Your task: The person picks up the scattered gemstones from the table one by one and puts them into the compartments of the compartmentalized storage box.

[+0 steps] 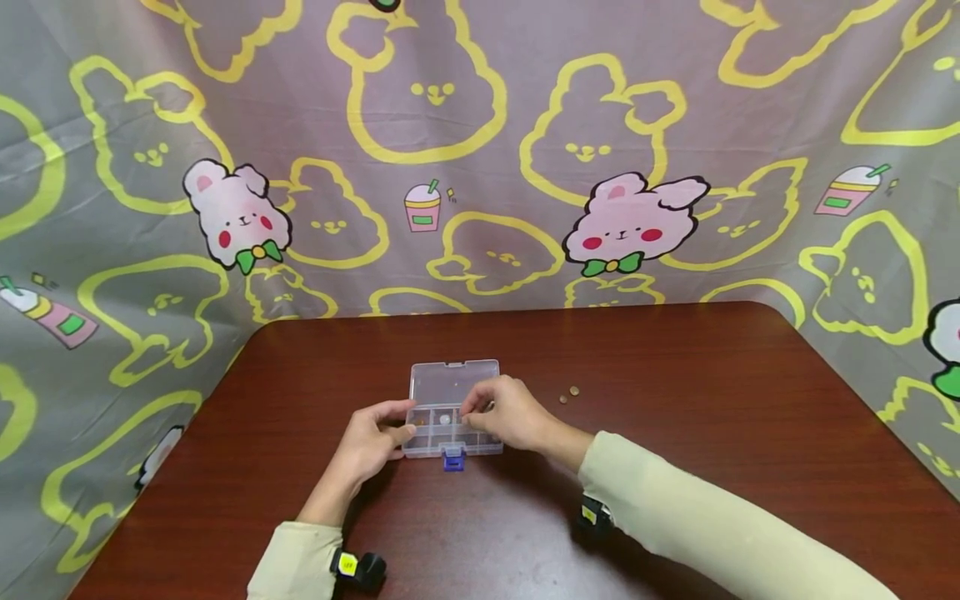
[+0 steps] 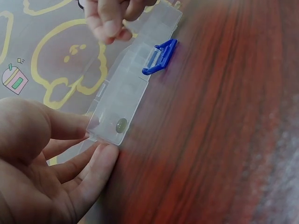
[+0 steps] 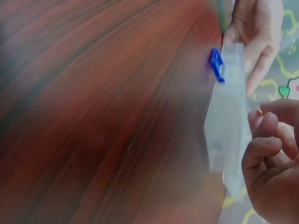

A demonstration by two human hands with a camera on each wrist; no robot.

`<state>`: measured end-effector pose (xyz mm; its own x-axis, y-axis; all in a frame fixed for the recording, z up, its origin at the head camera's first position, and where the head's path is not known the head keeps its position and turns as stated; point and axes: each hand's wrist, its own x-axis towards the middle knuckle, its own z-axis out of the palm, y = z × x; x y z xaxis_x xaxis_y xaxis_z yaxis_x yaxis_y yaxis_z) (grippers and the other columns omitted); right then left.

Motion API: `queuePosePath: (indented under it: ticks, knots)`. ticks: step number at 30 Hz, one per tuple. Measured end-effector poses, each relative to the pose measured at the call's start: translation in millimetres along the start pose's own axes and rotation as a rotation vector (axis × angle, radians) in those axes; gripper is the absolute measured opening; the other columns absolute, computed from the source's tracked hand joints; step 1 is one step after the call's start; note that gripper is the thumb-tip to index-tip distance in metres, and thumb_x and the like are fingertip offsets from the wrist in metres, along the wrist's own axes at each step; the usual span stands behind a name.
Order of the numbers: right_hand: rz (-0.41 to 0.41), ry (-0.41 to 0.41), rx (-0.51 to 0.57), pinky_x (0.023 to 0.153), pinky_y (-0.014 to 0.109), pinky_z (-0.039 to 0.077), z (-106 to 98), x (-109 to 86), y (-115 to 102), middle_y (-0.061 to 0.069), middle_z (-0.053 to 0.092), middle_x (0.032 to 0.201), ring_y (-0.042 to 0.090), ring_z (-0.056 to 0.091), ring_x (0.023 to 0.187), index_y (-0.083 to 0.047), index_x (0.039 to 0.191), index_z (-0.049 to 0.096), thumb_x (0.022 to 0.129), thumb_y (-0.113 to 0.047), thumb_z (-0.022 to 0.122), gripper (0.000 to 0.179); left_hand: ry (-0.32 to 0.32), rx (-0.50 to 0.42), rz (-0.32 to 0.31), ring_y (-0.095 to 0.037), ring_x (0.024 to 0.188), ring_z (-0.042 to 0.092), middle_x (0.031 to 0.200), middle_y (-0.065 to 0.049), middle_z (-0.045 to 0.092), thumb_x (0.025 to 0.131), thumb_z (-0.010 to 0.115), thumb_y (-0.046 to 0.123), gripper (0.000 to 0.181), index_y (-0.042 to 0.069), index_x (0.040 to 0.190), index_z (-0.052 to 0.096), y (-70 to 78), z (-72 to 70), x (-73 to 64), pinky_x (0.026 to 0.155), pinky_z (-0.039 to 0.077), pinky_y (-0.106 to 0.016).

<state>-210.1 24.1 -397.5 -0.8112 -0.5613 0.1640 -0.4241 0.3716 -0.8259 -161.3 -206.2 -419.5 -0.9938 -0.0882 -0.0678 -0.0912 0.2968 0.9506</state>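
Note:
A clear plastic compartment box (image 1: pixel 453 450) lies on the table with its lid (image 1: pixel 450 382) raised at the back and a blue latch (image 1: pixel 453 461) hanging in front. My left hand (image 1: pixel 367 442) grips its left end, thumb in front and fingers behind. One compartment holds a white round piece (image 1: pixel 445 419); in the left wrist view a greenish bead (image 2: pixel 121 125) shows through the near end wall. Over the right-hand compartments hovers my right hand (image 1: pixel 510 412), fingers bent with the tips close together. Whether something small is between those fingertips, I cannot tell.
Two small brownish-gold beads (image 1: pixel 574 390) lie on the dark wooden table (image 1: pixel 675 375) to the right of the box. A patterned curtain (image 1: pixel 480 183) with cartoon rabbits hangs behind the table and along its sides.

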Motion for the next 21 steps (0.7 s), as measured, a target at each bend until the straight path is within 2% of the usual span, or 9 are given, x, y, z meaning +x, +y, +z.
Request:
queuePosePath:
  ticks: [9,10,16,17,21]
  knots:
    - [0.054,0.041,0.063,0.047,0.026,0.048,-28.4,-19.0,17.0,0.000,0.066,0.073,0.010,0.053,0.051,0.000,0.090,0.074,0.086,-0.001,0.074,0.004,-0.003,0.008,-0.009,-0.021,0.085,0.068,0.121,-0.024,0.064,0.090,0.066,-0.007,0.038,-0.004,0.127,0.065,0.0,-0.9,-0.8,0.071,0.060,-0.042]
    - [0.058,0.043,0.070,0.047,0.026,0.047,-31.5,-21.3,18.1,0.003,0.067,0.073,0.014,0.055,0.052,0.000,0.090,0.074,0.087,-0.001,0.074,0.004,-0.003,0.013,-0.006,-0.021,0.086,0.068,0.121,-0.024,0.064,0.090,0.066,-0.007,0.038,-0.004,0.127,0.065,-0.5,-1.3,-0.6,0.070,0.060,-0.041]
    - [0.095,0.048,0.058,0.046,0.025,0.045,-48.0,-37.3,31.7,0.003,0.066,0.072,0.016,0.055,0.053,-0.004,0.089,0.073,0.086,-0.002,0.074,0.004,-0.001,0.034,-0.001,-0.021,0.085,0.068,0.121,-0.024,0.064,0.090,0.066,-0.007,0.037,-0.004,0.128,0.065,-0.2,-2.1,-1.1,0.067,0.060,-0.038]
    - [0.102,0.051,0.049,0.046,0.025,0.045,-50.3,-40.4,34.2,0.001,0.065,0.072,0.013,0.053,0.052,-0.005,0.089,0.073,0.086,-0.003,0.074,0.004,-0.001,0.033,-0.002,-0.021,0.085,0.068,0.121,-0.024,0.064,0.090,0.066,-0.007,0.037,-0.004,0.128,0.065,0.1,-1.9,-1.5,0.068,0.060,-0.038]
    - [0.114,0.037,0.037,0.046,0.024,0.045,-57.0,-53.2,41.7,0.002,0.065,0.072,0.013,0.053,0.052,-0.003,0.091,0.073,0.086,-0.002,0.074,0.006,-0.003,0.036,-0.007,-0.021,0.085,0.068,0.122,-0.024,0.064,0.090,0.066,-0.007,0.038,-0.004,0.128,0.065,1.3,-0.8,-1.7,0.068,0.060,-0.039]
